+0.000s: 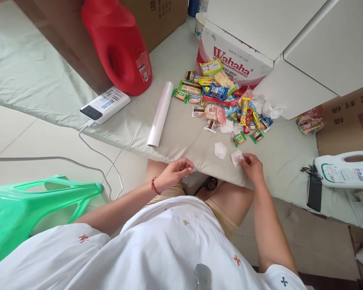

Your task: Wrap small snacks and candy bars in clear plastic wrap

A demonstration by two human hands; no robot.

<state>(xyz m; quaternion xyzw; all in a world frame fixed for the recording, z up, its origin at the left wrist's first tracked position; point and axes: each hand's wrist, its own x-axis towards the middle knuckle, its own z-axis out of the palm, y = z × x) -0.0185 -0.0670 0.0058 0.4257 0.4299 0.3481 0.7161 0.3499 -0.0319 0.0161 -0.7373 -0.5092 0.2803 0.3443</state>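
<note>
My right hand [253,167] is at the table's front edge, its fingertips pinching a small folded piece of whitish film [236,158]. Just left of it a second folded piece of film [220,150] lies flat on the cloth. My left hand [180,169], with a red string at the wrist, is held over the edge with fingers curled and pressed together; whether anything is between the fingertips is too small to tell. Beyond both hands spreads a pile of wrapped snacks [219,92] in many colours. A roll of clear film [160,114] lies left of the pile.
A red jug [130,48] and a white power bank [105,105] with a cable sit at the left. Behind the snacks stands a Wahaha carton [230,60]. At right are a white bottle [347,171] and a black phone-like device [314,195]. A green stool [42,201] is left of me.
</note>
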